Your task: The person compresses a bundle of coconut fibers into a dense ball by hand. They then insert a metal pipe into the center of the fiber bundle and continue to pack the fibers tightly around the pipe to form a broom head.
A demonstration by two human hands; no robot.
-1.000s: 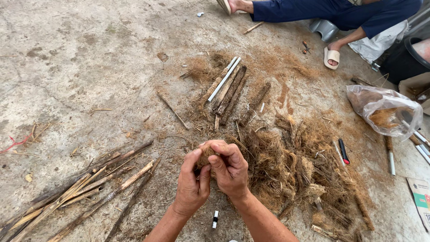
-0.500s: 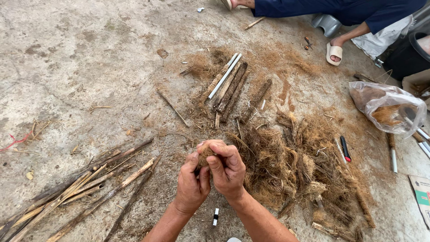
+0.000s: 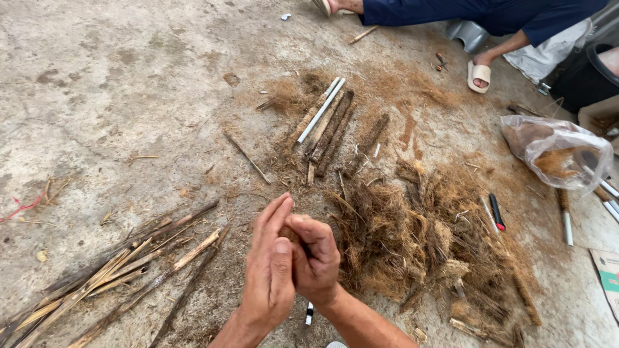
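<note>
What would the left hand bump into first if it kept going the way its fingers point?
The left hand points up the picture, away from the person. Going straight on, it would likely meet the thin loose stick on the concrete floor first, though depth is hard to judge.

Rough concrete floor — dry, fibrous husk pile.

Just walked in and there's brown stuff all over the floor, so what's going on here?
A person sits on the concrete floor, left hand and right hand pressed together around a small wad of brown fibre. A heap of fibre lies beside the hands, split sticks on the other side, rolled sticks ahead.
</note>
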